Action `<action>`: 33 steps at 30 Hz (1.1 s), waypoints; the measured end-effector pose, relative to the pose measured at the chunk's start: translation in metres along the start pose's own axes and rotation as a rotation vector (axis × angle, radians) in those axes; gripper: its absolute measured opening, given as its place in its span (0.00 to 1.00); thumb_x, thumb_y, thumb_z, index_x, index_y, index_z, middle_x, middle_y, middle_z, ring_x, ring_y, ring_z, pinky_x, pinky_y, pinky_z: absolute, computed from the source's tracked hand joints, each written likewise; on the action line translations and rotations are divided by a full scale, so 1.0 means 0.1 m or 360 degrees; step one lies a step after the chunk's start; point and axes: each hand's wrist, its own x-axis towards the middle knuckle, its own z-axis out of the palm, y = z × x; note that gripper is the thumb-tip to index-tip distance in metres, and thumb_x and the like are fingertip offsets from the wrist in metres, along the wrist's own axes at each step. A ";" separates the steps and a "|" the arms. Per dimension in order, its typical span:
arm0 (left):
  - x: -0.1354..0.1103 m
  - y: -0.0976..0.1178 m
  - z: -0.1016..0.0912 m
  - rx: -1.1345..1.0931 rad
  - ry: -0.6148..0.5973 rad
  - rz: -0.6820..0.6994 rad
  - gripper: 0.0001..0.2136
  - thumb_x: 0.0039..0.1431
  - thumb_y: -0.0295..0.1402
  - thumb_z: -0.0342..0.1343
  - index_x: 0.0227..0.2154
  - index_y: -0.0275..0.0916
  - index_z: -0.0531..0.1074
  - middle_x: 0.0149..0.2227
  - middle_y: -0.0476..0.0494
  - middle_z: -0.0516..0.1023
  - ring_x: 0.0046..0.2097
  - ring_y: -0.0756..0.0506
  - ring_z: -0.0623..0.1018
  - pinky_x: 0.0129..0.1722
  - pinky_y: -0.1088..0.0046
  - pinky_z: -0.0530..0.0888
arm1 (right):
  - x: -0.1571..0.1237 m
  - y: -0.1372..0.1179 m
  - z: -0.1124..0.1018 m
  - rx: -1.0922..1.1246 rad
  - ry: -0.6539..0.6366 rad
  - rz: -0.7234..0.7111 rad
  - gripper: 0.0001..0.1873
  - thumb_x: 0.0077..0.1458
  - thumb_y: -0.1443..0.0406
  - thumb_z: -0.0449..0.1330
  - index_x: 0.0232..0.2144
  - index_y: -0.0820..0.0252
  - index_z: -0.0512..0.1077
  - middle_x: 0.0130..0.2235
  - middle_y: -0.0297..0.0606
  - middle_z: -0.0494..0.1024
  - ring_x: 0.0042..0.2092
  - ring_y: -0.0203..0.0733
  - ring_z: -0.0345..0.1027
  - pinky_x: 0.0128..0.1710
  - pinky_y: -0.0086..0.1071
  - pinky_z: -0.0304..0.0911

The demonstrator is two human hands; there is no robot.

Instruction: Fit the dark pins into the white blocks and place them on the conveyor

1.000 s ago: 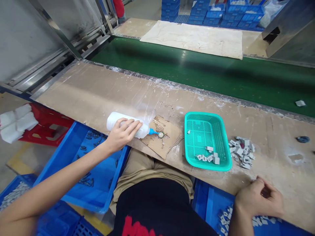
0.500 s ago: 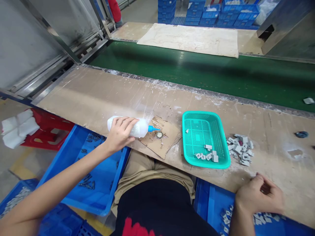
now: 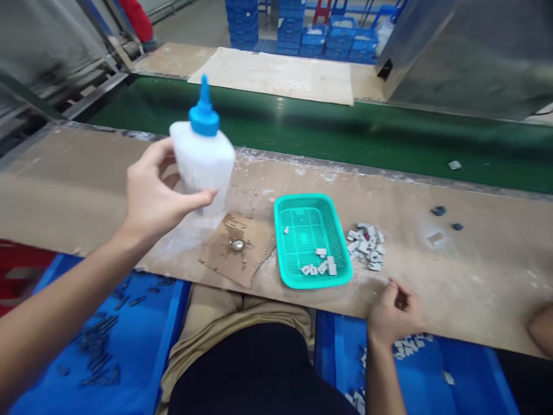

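Note:
My left hand [image 3: 153, 196] grips a white squeeze bottle [image 3: 202, 164] with a blue nozzle, held upright above the worn bench [image 3: 64, 190]. Below it lies a scrap of cardboard [image 3: 235, 253] with a small shiny round piece [image 3: 237, 245] on it. A teal plastic basket [image 3: 311, 239] holding a few small grey pieces stands to the right, and a loose heap of grey pieces [image 3: 366, 245] lies beside it. My right hand [image 3: 394, 314] rests at the bench's near edge with its fingers curled; I cannot make out anything in them.
A green conveyor belt [image 3: 345, 135] runs behind the bench. Blue bins [image 3: 129, 346] with small dark parts and grey pieces sit below at both sides of my lap. Stacked blue crates [image 3: 302, 29] stand far back. Another person's arm [image 3: 542, 328] shows at the right edge.
My left hand has lifted the bottle from lying on the cardboard and turned it upright, nozzle up. The view has shifted right. My right hand stayed at the bench edge.

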 end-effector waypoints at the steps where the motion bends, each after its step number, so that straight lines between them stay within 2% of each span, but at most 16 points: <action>1: 0.16 0.10 0.19 -0.0073 -0.0008 0.0028 0.32 0.43 0.38 0.65 0.52 0.35 0.63 0.51 0.41 0.70 0.50 0.39 0.71 0.46 0.58 0.75 | 0.01 -0.01 0.00 0.0003 -0.0013 -0.0005 0.13 0.51 0.65 0.57 0.31 0.69 0.77 0.28 0.43 0.76 0.29 0.40 0.65 0.31 0.31 0.61; 3: 0.44 0.33 0.67 -0.0256 -0.0048 0.0104 0.33 0.38 0.36 0.67 0.49 0.33 0.65 0.50 0.40 0.70 0.49 0.40 0.71 0.45 0.62 0.75 | 0.02 -0.04 -0.01 0.0027 -0.0045 0.0010 0.12 0.52 0.64 0.57 0.30 0.69 0.77 0.29 0.43 0.76 0.29 0.39 0.65 0.32 0.31 0.62; 6: 0.73 0.71 1.56 -0.0587 -0.0162 0.0301 0.33 0.31 0.31 0.68 0.46 0.34 0.66 0.48 0.39 0.72 0.47 0.41 0.73 0.42 0.65 0.75 | 0.03 -0.05 -0.01 0.0046 -0.0036 0.0076 0.12 0.54 0.63 0.57 0.30 0.68 0.76 0.29 0.43 0.75 0.29 0.39 0.66 0.33 0.31 0.62; 9: 0.79 1.05 2.46 -0.0834 -0.0276 0.0323 0.32 0.31 0.31 0.68 0.45 0.34 0.65 0.45 0.39 0.72 0.46 0.41 0.73 0.44 0.63 0.73 | 0.04 -0.05 0.01 0.0056 0.0045 0.0141 0.12 0.55 0.63 0.56 0.31 0.66 0.76 0.28 0.41 0.75 0.28 0.39 0.66 0.31 0.31 0.62; 11: 0.74 1.26 2.96 -0.0902 -0.0386 0.0265 0.31 0.31 0.30 0.69 0.43 0.34 0.64 0.44 0.39 0.72 0.47 0.41 0.72 0.44 0.63 0.72 | 0.04 -0.04 0.03 0.0066 0.0083 0.0179 0.12 0.55 0.62 0.56 0.31 0.65 0.75 0.28 0.41 0.75 0.28 0.39 0.67 0.30 0.31 0.62; 14: 0.60 1.50 3.51 -0.0900 -0.0551 0.0229 0.29 0.31 0.29 0.69 0.40 0.36 0.63 0.43 0.39 0.72 0.46 0.41 0.72 0.44 0.63 0.71 | 0.04 -0.04 0.05 0.0070 0.0101 0.0211 0.11 0.56 0.62 0.56 0.30 0.64 0.75 0.28 0.41 0.75 0.28 0.40 0.67 0.30 0.31 0.63; 16: 0.54 1.61 3.75 -0.0880 -0.0633 0.0200 0.28 0.33 0.30 0.69 0.40 0.35 0.63 0.43 0.37 0.73 0.46 0.40 0.72 0.44 0.62 0.70 | 0.05 -0.03 0.06 0.0063 0.0095 0.0226 0.11 0.56 0.62 0.56 0.30 0.64 0.75 0.28 0.41 0.75 0.29 0.40 0.67 0.31 0.32 0.63; 18: 0.54 1.69 3.88 -0.0857 -0.0717 0.0174 0.28 0.35 0.28 0.69 0.41 0.33 0.62 0.45 0.34 0.72 0.47 0.39 0.72 0.45 0.61 0.70 | 0.06 -0.03 0.06 0.0048 0.0086 0.0244 0.11 0.56 0.62 0.56 0.30 0.63 0.75 0.29 0.41 0.75 0.29 0.40 0.67 0.31 0.32 0.63; 21: 0.57 1.74 3.82 -0.0827 -0.0847 0.0162 0.30 0.37 0.27 0.69 0.45 0.30 0.62 0.49 0.29 0.70 0.52 0.38 0.70 0.50 0.61 0.68 | 0.06 -0.04 0.05 0.0028 0.0075 0.0267 0.10 0.56 0.63 0.57 0.30 0.64 0.75 0.29 0.41 0.75 0.29 0.40 0.67 0.31 0.32 0.63; 22: 0.56 1.74 3.70 -0.0791 -0.0907 0.0142 0.31 0.37 0.28 0.69 0.46 0.30 0.62 0.50 0.27 0.70 0.53 0.37 0.69 0.51 0.60 0.67 | 0.07 -0.04 0.05 0.0026 0.0070 0.0271 0.10 0.56 0.63 0.57 0.30 0.64 0.74 0.29 0.41 0.75 0.29 0.40 0.67 0.31 0.32 0.63; 24: 0.43 1.72 3.32 -0.0651 -0.1038 0.0112 0.32 0.40 0.36 0.69 0.47 0.28 0.63 0.50 0.25 0.69 0.54 0.35 0.69 0.53 0.57 0.67 | 0.07 -0.05 0.04 0.0031 0.0038 0.0270 0.10 0.56 0.62 0.57 0.30 0.64 0.75 0.29 0.41 0.75 0.29 0.40 0.67 0.31 0.32 0.63; 26: 0.11 1.65 2.79 -0.0511 -0.1113 0.0236 0.25 0.53 0.42 0.60 0.49 0.31 0.64 0.50 0.30 0.70 0.54 0.36 0.69 0.52 0.56 0.68 | 0.06 -0.05 0.02 0.0036 -0.0009 0.0280 0.10 0.56 0.62 0.57 0.31 0.64 0.75 0.30 0.41 0.75 0.29 0.40 0.67 0.31 0.32 0.63; 28: -0.37 1.56 2.28 -0.0245 -0.0941 0.0456 0.27 0.55 0.42 0.57 0.53 0.31 0.60 0.53 0.32 0.68 0.55 0.36 0.67 0.55 0.53 0.65 | 0.06 -0.03 0.01 0.0039 -0.0049 0.0286 0.10 0.56 0.62 0.57 0.31 0.64 0.74 0.30 0.42 0.75 0.30 0.40 0.67 0.32 0.33 0.64; 29: -0.63 1.50 2.07 -0.0109 -0.0839 0.0471 0.25 0.54 0.40 0.58 0.51 0.32 0.62 0.50 0.34 0.71 0.53 0.36 0.69 0.53 0.53 0.67 | 0.05 -0.02 0.01 0.0038 -0.0063 0.0291 0.11 0.55 0.61 0.57 0.32 0.63 0.74 0.30 0.42 0.75 0.31 0.41 0.67 0.33 0.34 0.64; 31: -1.10 1.37 1.80 0.0049 -0.0693 0.0399 0.12 0.56 0.36 0.57 0.40 0.36 0.68 0.39 0.42 0.75 0.42 0.41 0.74 0.43 0.60 0.72 | 0.05 0.01 0.00 0.0086 -0.0065 0.0352 0.12 0.55 0.60 0.57 0.33 0.63 0.74 0.31 0.43 0.76 0.32 0.43 0.68 0.35 0.35 0.65; 33: -1.43 1.23 1.70 0.0177 -0.0616 0.0322 0.10 0.56 0.34 0.57 0.39 0.35 0.68 0.36 0.43 0.76 0.39 0.43 0.74 0.38 0.64 0.72 | 0.05 0.03 0.00 0.0246 -0.0033 0.0512 0.12 0.54 0.60 0.58 0.35 0.64 0.74 0.33 0.44 0.76 0.33 0.43 0.70 0.35 0.36 0.67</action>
